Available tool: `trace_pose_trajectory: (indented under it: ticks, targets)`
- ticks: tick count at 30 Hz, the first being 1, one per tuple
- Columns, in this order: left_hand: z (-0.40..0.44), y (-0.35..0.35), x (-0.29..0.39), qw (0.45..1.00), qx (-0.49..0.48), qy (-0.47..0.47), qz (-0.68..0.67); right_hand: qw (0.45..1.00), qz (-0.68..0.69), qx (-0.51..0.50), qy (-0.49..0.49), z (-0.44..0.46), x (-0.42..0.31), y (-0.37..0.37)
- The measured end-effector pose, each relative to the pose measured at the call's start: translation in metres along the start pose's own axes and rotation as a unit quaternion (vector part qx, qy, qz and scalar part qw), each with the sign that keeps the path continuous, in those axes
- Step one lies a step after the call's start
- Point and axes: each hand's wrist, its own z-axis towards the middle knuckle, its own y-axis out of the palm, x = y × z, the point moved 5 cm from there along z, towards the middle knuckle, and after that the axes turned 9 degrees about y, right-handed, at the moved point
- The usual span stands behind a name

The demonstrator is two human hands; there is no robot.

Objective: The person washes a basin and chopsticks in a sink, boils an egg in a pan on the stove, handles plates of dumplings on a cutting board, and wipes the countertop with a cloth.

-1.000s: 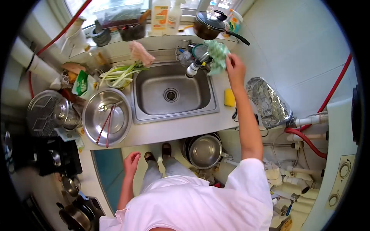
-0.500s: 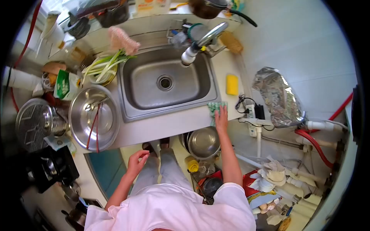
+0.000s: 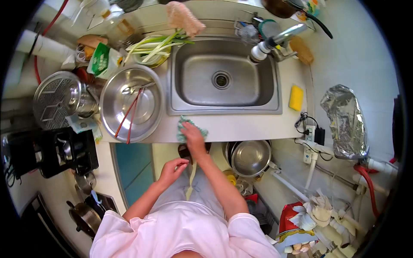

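Note:
My right hand [image 3: 194, 140] presses a green-and-white cloth [image 3: 181, 136] onto the counter's front strip, just below the sink's left corner, its fingers bent over the fabric. Close by on the left, my left hand [image 3: 173, 170] hovers in front of the counter edge with its fingers curled in and nothing visible in them. The steel sink [image 3: 185, 96] behind the cloth holds no dishes. To the cloth's left stands a large steel bowl [image 3: 148, 96] with red chopsticks [image 3: 127, 116] and a metal spoon [image 3: 129, 90] in it.
Scallions [image 3: 150, 47] lie in a dish behind the bowl. A faucet [image 3: 269, 46] leans over the sink's right back corner. A yellow sponge [image 3: 296, 98] lies right of the sink. Below the counter sit steel pans [image 3: 251, 158]; a power strip [image 3: 309, 142] hangs by the wall.
My right hand has slid the cloth leftward along the counter's front, from the sink's right corner to its left corner. My left hand stays curled near the edge. The view has shifted left.

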Motion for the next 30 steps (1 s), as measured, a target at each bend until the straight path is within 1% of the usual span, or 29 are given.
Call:
trace_pose_trajectory:
  ticks: [2,3,4,5,6,7,9,10,11,12,13,14,15,16,18,19,21,22,23,24,26,27,29,30]
  targets:
    - [-0.006,-0.011,0.003,1.0,0.011,-0.006,0.015,0.998,0.0,0.037,0.059,0.003,-0.005,-0.056]
    - [-0.01,-0.019,0.001,0.999,0.028,-0.003,0.03,0.97,0.144,0.085,0.176,0.004,0.003,-0.087]
    - [-0.018,-0.028,-0.006,0.998,0.055,-0.021,0.011,0.906,0.278,0.127,0.292,-0.002,0.017,-0.107]
    - [-0.023,-0.037,-0.017,0.996,0.081,-0.034,-0.009,0.944,0.08,0.167,0.273,-0.007,0.032,-0.125]
    - [-0.026,-0.043,-0.029,0.993,0.106,-0.044,-0.03,0.942,-0.122,0.203,0.236,-0.01,0.041,-0.133]
    - [-0.03,-0.049,-0.038,0.989,0.128,-0.062,-0.029,0.947,-0.154,0.184,0.213,-0.005,0.038,-0.118]
    - [-0.037,-0.055,-0.048,0.985,0.153,-0.068,-0.047,0.952,-0.211,0.144,0.166,0.001,0.018,-0.066]
    - [-0.045,-0.059,-0.051,0.982,0.166,-0.076,-0.053,0.96,-0.191,0.111,0.172,0.006,-0.001,-0.038]
    - [-0.051,-0.059,-0.055,0.981,0.169,-0.071,-0.057,0.968,-0.18,0.071,0.158,0.01,-0.02,-0.009]
    - [-0.054,-0.056,-0.06,0.981,0.175,-0.066,-0.06,0.98,-0.166,0.0,0.111,0.01,-0.03,0.031]
    - [-0.059,-0.055,-0.063,0.98,0.18,-0.06,-0.062,0.988,-0.127,-0.037,0.079,0.016,-0.064,0.056]
    - [-0.064,-0.057,-0.06,0.981,0.179,-0.061,-0.046,0.994,-0.096,-0.053,-0.005,0.015,-0.076,0.088]
    - [-0.067,-0.056,-0.054,0.983,0.171,-0.06,-0.034,0.99,-0.092,-0.096,-0.038,0.016,-0.088,0.108]
    - [-0.065,-0.053,-0.047,0.986,0.157,-0.054,-0.025,0.99,-0.042,-0.123,-0.047,0.019,-0.086,0.111]
    - [-0.074,-0.048,-0.045,0.983,0.171,-0.06,-0.031,0.982,0.042,-0.176,-0.055,0.02,-0.077,0.096]
    - [-0.079,-0.048,-0.047,0.982,0.171,-0.06,-0.042,0.981,0.032,-0.157,-0.113,0.018,-0.074,0.067]
    - [-0.088,-0.052,-0.055,0.981,0.178,-0.055,-0.057,0.995,-0.058,-0.058,-0.049,0.016,-0.036,-0.01]
    - [-0.093,-0.053,-0.058,0.979,0.185,-0.053,-0.063,0.992,-0.12,0.014,-0.025,0.023,-0.008,-0.057]
    - [-0.098,-0.056,-0.059,0.978,0.189,-0.067,-0.063,0.983,-0.011,0.03,0.179,0.023,0.037,-0.108]
    - [-0.101,-0.059,-0.063,0.977,0.189,-0.081,-0.063,0.973,-0.033,0.171,0.15,0.027,0.057,-0.157]
    - [-0.107,-0.06,-0.078,0.975,0.198,-0.073,-0.071,0.91,-0.167,0.297,0.235,0.014,0.108,-0.23]
    - [-0.106,-0.059,-0.084,0.973,0.206,-0.071,-0.072,0.91,-0.163,0.306,0.226,0.011,0.118,-0.231]
    - [-0.101,-0.06,-0.087,0.974,0.202,-0.069,-0.08,0.913,-0.146,0.319,0.211,0.01,0.128,-0.203]
    - [-0.102,-0.062,-0.086,0.973,0.203,-0.073,-0.081,0.926,-0.185,0.266,0.194,0.015,0.127,-0.177]
